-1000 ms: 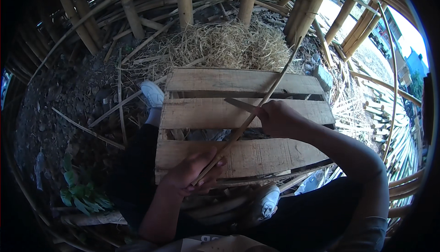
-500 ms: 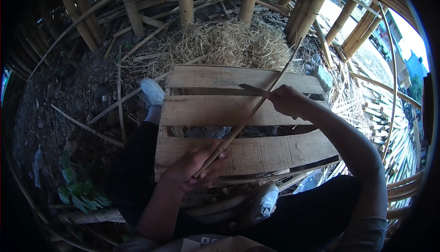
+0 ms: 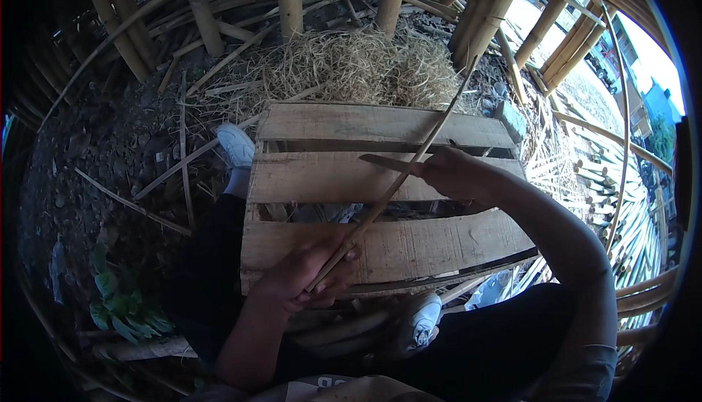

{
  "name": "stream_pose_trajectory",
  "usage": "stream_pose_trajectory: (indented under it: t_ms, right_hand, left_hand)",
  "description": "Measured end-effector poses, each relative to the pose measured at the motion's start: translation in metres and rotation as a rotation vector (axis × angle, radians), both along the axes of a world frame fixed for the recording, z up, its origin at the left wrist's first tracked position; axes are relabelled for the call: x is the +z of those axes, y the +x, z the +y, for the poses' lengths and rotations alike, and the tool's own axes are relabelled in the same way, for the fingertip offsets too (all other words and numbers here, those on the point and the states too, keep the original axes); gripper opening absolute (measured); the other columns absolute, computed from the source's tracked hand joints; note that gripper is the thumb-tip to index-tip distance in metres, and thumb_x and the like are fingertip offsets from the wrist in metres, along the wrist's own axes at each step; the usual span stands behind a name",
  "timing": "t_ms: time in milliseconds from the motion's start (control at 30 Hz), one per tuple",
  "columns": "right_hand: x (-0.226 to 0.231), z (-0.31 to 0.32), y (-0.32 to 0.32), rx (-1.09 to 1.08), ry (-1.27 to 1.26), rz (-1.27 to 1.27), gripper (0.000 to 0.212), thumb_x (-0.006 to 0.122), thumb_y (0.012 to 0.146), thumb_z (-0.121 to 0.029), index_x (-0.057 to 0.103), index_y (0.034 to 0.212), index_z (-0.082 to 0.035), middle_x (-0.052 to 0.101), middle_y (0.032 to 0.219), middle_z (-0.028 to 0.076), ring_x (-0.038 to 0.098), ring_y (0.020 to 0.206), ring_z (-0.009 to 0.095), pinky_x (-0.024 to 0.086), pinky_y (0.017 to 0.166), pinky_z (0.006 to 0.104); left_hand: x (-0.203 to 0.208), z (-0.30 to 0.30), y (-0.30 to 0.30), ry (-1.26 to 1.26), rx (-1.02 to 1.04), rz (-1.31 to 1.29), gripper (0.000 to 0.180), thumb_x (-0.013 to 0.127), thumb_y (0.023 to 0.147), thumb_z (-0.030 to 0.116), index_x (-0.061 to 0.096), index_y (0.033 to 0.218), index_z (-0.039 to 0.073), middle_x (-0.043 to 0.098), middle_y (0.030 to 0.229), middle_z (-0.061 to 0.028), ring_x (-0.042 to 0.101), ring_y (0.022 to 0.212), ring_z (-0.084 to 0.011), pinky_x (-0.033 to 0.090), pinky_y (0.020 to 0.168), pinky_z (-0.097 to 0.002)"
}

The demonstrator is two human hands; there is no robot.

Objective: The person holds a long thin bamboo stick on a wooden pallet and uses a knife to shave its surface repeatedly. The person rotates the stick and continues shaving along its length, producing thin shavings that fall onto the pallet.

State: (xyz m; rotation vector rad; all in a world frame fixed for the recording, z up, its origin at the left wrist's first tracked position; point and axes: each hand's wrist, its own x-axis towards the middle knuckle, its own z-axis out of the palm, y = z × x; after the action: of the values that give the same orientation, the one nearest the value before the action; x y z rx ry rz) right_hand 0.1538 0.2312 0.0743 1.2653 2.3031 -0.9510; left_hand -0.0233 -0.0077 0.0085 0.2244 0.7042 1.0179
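Bamboo stick runs slantwise over a slatted wooden platform, its far tip past the outermost slat, beside the straw heap. Left hand: fingers curled around the stick's near end. Right hand: closed upon a knife, blade crossing the stick; from where I stand, depth of contact cannot be determined. Surroundings: bamboo posts rise behind the straw; cut poles lie at right; a leafy plant stands at left. Knife handle concealed by the grip; items beneath the slats too dark to identify.
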Motion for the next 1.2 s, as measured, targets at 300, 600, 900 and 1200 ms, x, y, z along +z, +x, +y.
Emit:
stream_pose_trajectory:
  t_ms: [300, 600, 900, 1200]
  right_hand:
    - [0.009, -0.015, -0.003, -0.026, -0.016, 0.023, 0.05, 0.041, 0.106, -0.041, 0.063, 0.1, 0.004, 0.055, 0.062, 0.007, 0.055, 0.046, 0.017, 0.048, 0.046, 0.0348]
    - [-0.008, -0.042, 0.011, 0.082, 0.05, 0.119, 0.047, 0.038, 0.108, -0.037, 0.063, 0.1, 0.002, 0.053, 0.058, 0.007, 0.054, 0.047, 0.017, 0.047, 0.045, 0.0356]
    - [-0.01, -0.051, 0.001, 0.016, -0.031, 0.152, 0.044, 0.039, 0.107, -0.035, 0.062, 0.107, 0.002, 0.056, 0.056, 0.007, 0.053, 0.043, 0.015, 0.043, 0.042, 0.0353]
    - [-0.053, -0.045, 0.017, 0.244, 0.363, 0.289, 0.044, 0.041, 0.108, -0.035, 0.064, 0.1, 0.001, 0.054, 0.055, 0.009, 0.054, 0.046, 0.016, 0.046, 0.046, 0.0376]
  left_hand:
    - [-0.009, 0.001, -0.005, 0.053, -0.038, -0.03, 0.041, 0.036, 0.108, 0.044, 0.051, 0.096, 0.008, 0.042, 0.05, 0.0031, 0.029, 0.03, -0.0045, 0.023, 0.028, -0.02]
    - [-0.007, -0.003, 0.002, 0.048, -0.021, 0.148, 0.039, 0.033, 0.109, 0.042, 0.05, 0.096, 0.009, 0.041, 0.05, 0.0037, 0.028, 0.029, -0.0042, 0.022, 0.029, -0.019]
    - [0.003, 0.004, 0.002, 0.081, -0.007, 0.113, 0.035, 0.035, 0.108, 0.038, 0.05, 0.093, 0.01, 0.04, 0.049, 0.0043, 0.029, 0.029, -0.0037, 0.023, 0.027, -0.0193]
    - [-0.002, 0.01, 0.004, 0.099, -0.046, 0.179, 0.03, 0.038, 0.107, 0.035, 0.05, 0.094, 0.011, 0.04, 0.048, 0.0035, 0.03, 0.028, -0.0042, 0.023, 0.027, -0.0203]
